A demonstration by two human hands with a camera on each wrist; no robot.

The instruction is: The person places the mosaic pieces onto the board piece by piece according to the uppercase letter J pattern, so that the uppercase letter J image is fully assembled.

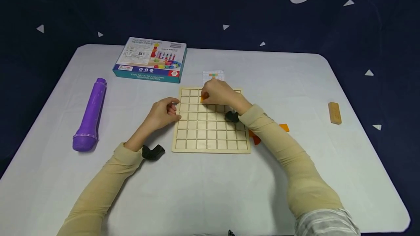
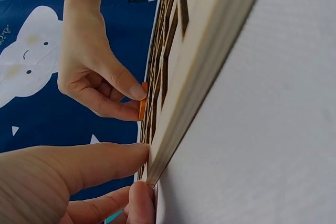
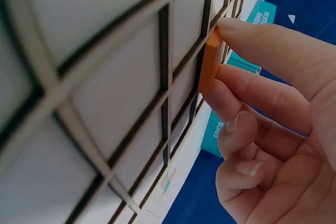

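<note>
A wooden grid board (image 1: 211, 148) lies flat on the table. Over its upper rows, my right hand (image 1: 219, 92) pinches a small orange square tile (image 3: 210, 61) between thumb and fingers, on edge against the grid. The other right fingers curl toward the palm. At the board's left edge is my left hand (image 1: 160, 113), its thumb and forefinger tips touching the rim a little apart. Just beyond the board lies a small printed pattern card (image 1: 213, 73), partly hidden by the right hand. Orange tiles (image 1: 284, 127) and a red tile (image 1: 256, 140) lie right of the board, partly under the right forearm.
A puzzle box (image 1: 149, 59) sits at the back left, and a purple toy microphone (image 1: 90, 115) at the left. A wooden block (image 1: 334, 113) lies far right. Black straps or mounts (image 1: 153, 153) hang at both wrists. Dark patterned cloth hangs behind the white table (image 1: 210, 192).
</note>
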